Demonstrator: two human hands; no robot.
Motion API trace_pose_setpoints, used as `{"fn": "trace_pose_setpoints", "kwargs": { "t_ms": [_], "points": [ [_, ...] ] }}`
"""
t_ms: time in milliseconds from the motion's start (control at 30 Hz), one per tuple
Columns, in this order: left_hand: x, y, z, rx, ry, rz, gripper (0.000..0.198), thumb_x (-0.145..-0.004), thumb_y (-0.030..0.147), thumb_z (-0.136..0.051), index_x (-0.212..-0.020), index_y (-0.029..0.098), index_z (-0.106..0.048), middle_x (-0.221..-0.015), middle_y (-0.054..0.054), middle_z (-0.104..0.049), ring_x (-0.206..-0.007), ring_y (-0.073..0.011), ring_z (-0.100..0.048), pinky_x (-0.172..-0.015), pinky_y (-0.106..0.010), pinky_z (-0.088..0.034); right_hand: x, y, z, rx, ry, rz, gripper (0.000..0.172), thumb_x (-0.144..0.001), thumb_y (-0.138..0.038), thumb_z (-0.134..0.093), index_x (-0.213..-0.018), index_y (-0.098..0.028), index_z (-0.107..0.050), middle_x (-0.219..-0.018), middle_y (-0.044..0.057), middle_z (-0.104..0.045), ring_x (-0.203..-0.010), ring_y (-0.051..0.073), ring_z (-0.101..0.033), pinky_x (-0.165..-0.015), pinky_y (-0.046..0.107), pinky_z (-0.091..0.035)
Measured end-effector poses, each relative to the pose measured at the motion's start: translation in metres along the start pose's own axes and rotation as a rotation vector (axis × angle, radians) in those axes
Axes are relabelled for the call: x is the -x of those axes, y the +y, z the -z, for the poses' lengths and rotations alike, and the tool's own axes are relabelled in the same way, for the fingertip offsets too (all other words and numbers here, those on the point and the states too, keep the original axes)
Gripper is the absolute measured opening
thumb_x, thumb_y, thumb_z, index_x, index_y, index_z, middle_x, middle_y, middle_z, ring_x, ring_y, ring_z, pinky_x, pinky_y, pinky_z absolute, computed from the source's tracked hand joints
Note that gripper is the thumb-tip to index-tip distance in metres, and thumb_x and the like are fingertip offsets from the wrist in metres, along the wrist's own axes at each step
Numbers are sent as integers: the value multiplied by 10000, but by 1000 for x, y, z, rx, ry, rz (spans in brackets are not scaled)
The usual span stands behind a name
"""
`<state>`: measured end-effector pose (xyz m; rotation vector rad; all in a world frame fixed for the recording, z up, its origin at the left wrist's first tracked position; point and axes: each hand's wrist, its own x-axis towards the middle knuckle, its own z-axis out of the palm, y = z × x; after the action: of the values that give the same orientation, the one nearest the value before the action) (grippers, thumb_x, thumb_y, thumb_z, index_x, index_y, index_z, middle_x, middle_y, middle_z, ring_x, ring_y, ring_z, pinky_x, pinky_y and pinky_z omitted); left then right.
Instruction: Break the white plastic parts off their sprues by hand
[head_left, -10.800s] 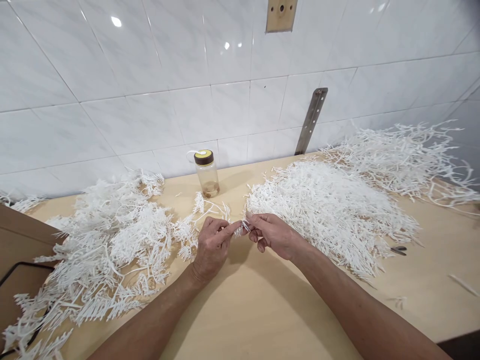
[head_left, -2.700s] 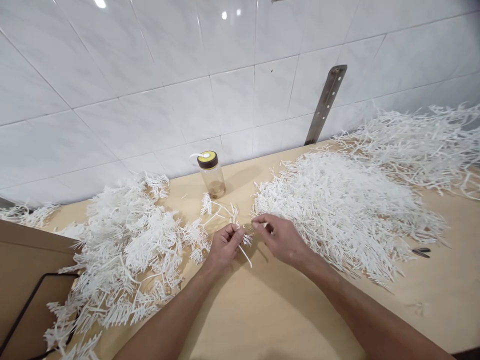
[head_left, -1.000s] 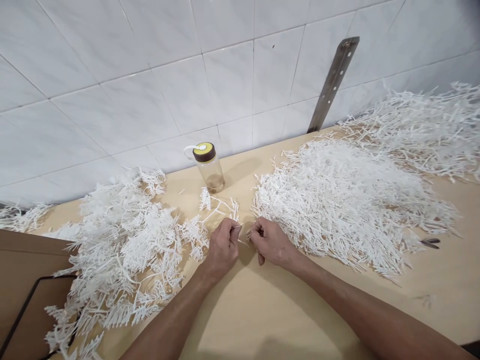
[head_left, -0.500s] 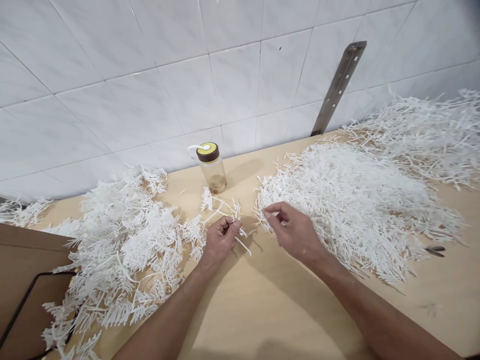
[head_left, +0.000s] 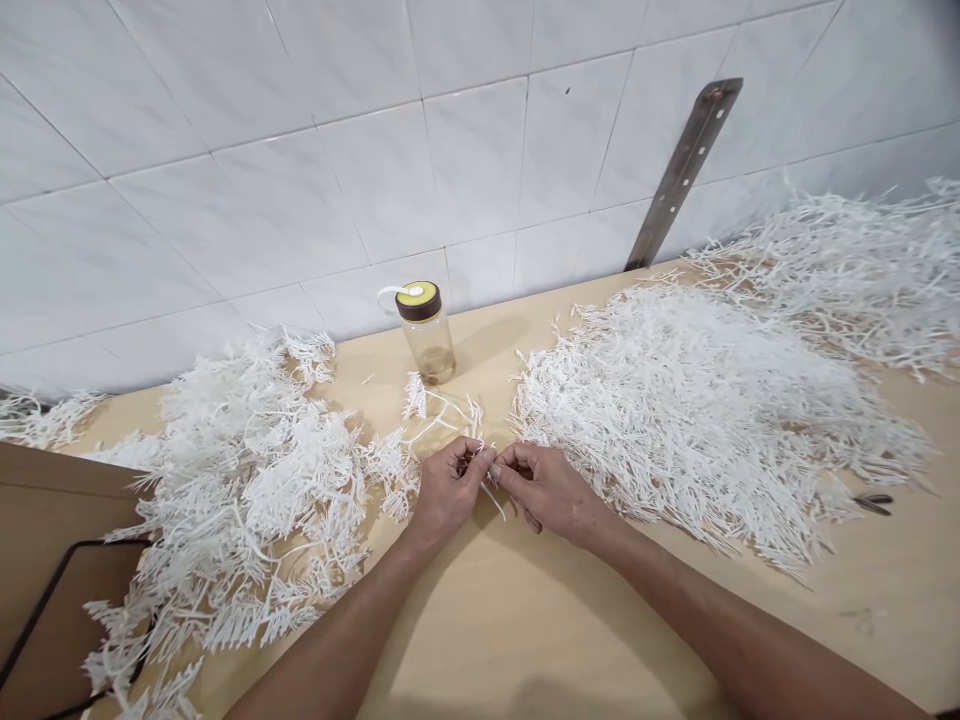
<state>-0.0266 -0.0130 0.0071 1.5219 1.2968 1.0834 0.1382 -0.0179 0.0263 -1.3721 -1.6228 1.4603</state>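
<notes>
A white, branched plastic sprig [head_left: 442, 412] with feathery tips is pinched in my left hand [head_left: 448, 487]. Its bare stem pokes out below the thumb, and its branches spread toward the bottle. My right hand [head_left: 546, 488] meets the left at the fingertips, thumb and forefinger closed on the sprig's small end. Just what lies between those fingertips is partly hidden. Left of my hands lies a loose heap of white branched sprigs [head_left: 300, 470]. To the right spreads a dense pile of small white pieces [head_left: 697, 400], close by my right hand.
A clear bottle [head_left: 435, 345] with a yellow and brown lid stands behind my hands. A metal bracket [head_left: 684, 175] leans against the tiled wall. More white strands [head_left: 862, 270] lie back right, a small dark tool [head_left: 874, 504] sits far right, and a cardboard box [head_left: 67, 540] stands at left.
My right hand has moved left from the edge of the right pile to the sprig, and its fingers have closed there. My left hand has stayed nearly in place.
</notes>
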Motion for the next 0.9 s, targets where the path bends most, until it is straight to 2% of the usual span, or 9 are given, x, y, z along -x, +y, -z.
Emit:
{"fn": "trace_pose_setpoints", "kwargs": {
  "t_ms": [133,267,333,467,533,600,700,800,900],
  "points": [
    [3,1,-1,-104,13,-30,269,-908,406,-576,-749,189,-593,-631,25,-548,-586,-120,-477,-586,-244,-373,1,1,-3,118,25,34,247,-908,-388,-499,-730,-218,-513,-551,-61,-498,-374,100,-471,-382,226,-354],
    [9,4,-4,-229,26,-109,221,-944,339,-514,-782,197,-562,-634,27,-530,-580,-123,-467,-592,-253,-368,2,2,-6,269,101,169,206,-873,-278,-497,-677,-220,-477,-609,-24,-540,-514,124,-519,-484,241,-399],
    [13,5,-4,-265,40,-186,190,-954,299,-490,-807,199,-556,-658,19,-537,-600,-129,-479,-609,-258,-378,2,2,-7,233,77,143,175,-867,-268,-490,-700,-224,-461,-595,-37,-530,-466,120,-530,-455,242,-394],
    [16,8,-2,-270,117,-331,156,-946,281,-498,-829,198,-557,-693,7,-530,-622,-132,-478,-622,-262,-383,-1,4,-8,51,16,-24,116,-857,-248,-477,-751,-233,-434,-483,-93,-479,-316,120,-512,-361,229,-371],
    [14,8,0,-220,127,-290,179,-944,321,-517,-817,199,-555,-660,21,-505,-586,-122,-451,-596,-256,-370,-3,4,-6,11,43,-47,108,-847,-229,-474,-745,-232,-436,-454,-96,-482,-315,124,-525,-364,224,-384],
    [11,7,0,-126,104,-172,219,-940,374,-536,-810,199,-556,-627,38,-479,-550,-111,-424,-562,-247,-353,-3,3,-2,4,82,-39,101,-846,-244,-486,-750,-229,-460,-447,-93,-488,-311,122,-515,-358,221,-378],
    [5,5,0,21,83,-26,260,-921,428,-569,-807,194,-568,-636,37,-499,-553,-105,-433,-553,-235,-354,0,-2,11,66,225,-19,81,-827,-288,-550,-781,-226,-527,-475,-74,-518,-331,124,-503,-348,224,-369],
    [2,2,-2,82,92,8,287,-902,448,-590,-778,190,-570,-655,27,-532,-582,-107,-462,-582,-232,-373,2,-6,34,245,498,88,86,-818,-300,-592,-790,-220,-576,-570,-27,-602,-419,126,-537,-438,243,-423],
    [0,1,-3,105,101,30,302,-880,461,-611,-759,189,-566,-648,24,-539,-598,-113,-484,-597,-232,-384,2,-5,61,429,774,211,112,-841,-319,-604,-807,-214,-584,-619,-1,-613,-482,139,-544,-528,276,-454]
  ]
}}
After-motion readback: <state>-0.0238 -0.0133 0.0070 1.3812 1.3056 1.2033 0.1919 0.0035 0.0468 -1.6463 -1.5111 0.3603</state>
